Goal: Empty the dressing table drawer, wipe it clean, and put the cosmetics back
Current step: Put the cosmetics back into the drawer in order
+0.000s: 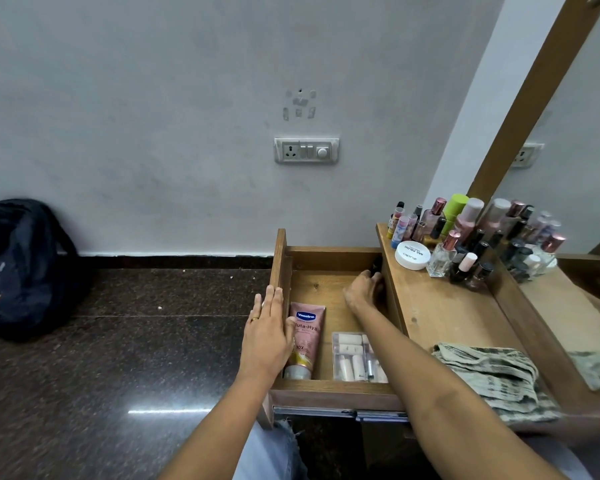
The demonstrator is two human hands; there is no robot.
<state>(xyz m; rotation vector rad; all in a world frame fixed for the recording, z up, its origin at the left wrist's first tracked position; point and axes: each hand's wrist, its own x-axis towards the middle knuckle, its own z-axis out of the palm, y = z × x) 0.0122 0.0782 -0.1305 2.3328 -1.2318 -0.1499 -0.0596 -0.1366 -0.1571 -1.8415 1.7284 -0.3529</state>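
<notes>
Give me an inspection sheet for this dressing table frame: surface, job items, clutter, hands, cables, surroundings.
Surface: wooden table top, bare in the middle; drawer pulled open.
Job's things: pink tube and clear box lie at the drawer's front; small dark item at its back right corner; cloth bunched on the table top.
Clutter: bottles and white jar crowd the table top's back corner.
Hands: left hand rests flat on the drawer's left wall; right hand grips the small dark item.
Cables: nothing seen.
Surroundings: backpack on the dark floor; switch plate on the wall; mirror at right.
</notes>
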